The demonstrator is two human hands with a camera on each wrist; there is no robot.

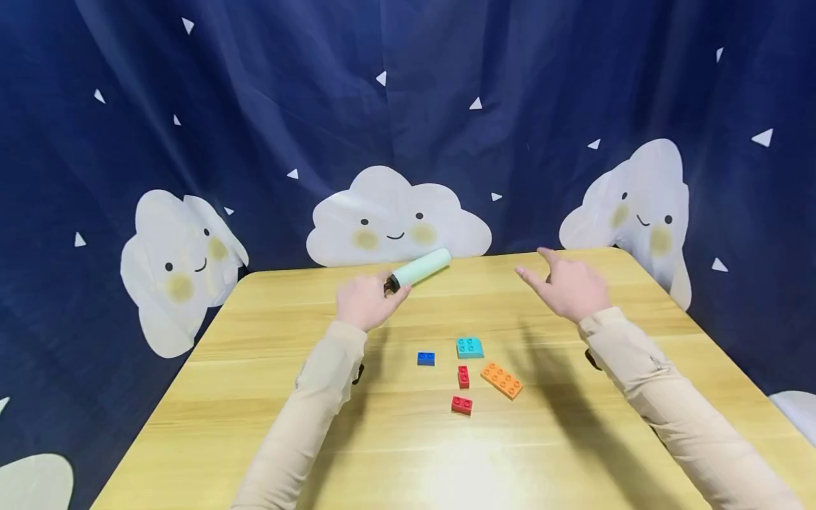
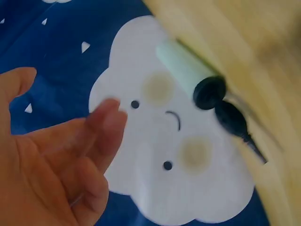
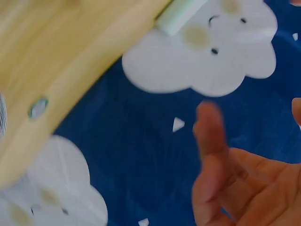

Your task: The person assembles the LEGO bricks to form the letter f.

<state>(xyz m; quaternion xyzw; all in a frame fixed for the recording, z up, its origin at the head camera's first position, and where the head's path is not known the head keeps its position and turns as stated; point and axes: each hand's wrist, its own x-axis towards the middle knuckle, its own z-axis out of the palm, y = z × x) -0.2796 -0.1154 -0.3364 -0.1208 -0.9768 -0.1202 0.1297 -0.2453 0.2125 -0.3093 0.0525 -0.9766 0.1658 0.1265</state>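
Observation:
A pale mint cylinder with a dark end [image 1: 421, 268] lies slanted at the table's far edge. The left wrist view shows a black tapered piece [image 2: 233, 120] by that end. My left hand [image 1: 366, 301] is nearest to it, overlapping its dark end in the head view; the left wrist view shows loosely bent fingers [image 2: 106, 129] apart from it, holding nothing. Over the table's far right, my right hand [image 1: 576, 287] holds nothing, its thumb and index finger extended. Nearer lie a blue brick [image 1: 426, 359], a turquoise brick [image 1: 469, 348], an orange brick [image 1: 501, 380] and two red bricks [image 1: 463, 377].
The wooden table [image 1: 255, 397] ends against a dark blue curtain [image 1: 255, 85] printed with white clouds and small triangles. A small oval thing with a green rim [image 3: 37, 107] lies near the table edge in the right wrist view; its kind is unclear.

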